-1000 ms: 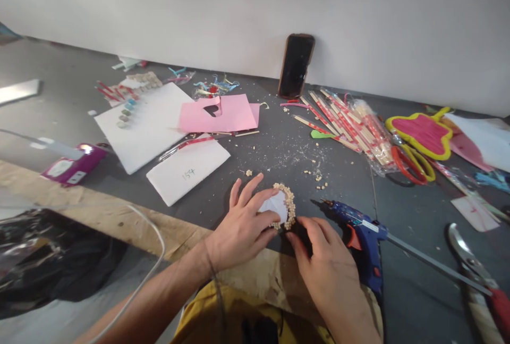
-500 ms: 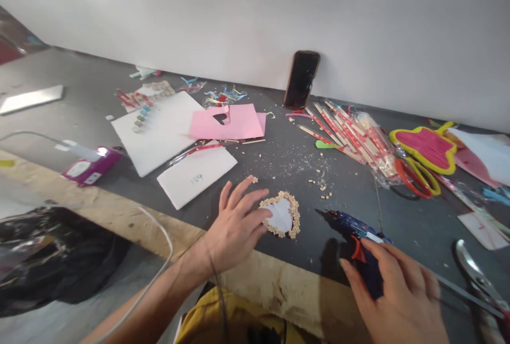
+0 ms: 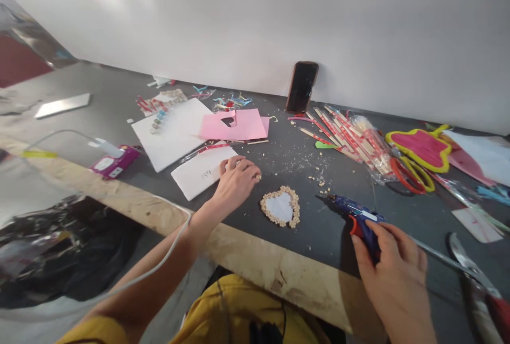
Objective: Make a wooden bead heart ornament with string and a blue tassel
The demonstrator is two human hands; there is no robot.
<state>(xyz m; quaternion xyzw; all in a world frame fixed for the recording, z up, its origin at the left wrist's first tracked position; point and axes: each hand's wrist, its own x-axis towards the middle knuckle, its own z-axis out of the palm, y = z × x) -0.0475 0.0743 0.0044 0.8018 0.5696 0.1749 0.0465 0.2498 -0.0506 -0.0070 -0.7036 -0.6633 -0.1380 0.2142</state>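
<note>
Blue glue gun points left, barrel slanting away

The beaded heart, touched by both hands a second ago, has been released; the left hand has been shifted to a small bead cluster; the blue glue gun has been grasped by the right hand.

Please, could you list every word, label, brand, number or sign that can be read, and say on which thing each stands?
"154": handwritten on the white rectangular sheet.
Too blurred to read: the white label on the blue plastic glue gun.
Too blurred to read: white patches on the purple rectangular box.
Too blurred to read: any print on the red-and-beige sticks.
No brand is readable.
</note>
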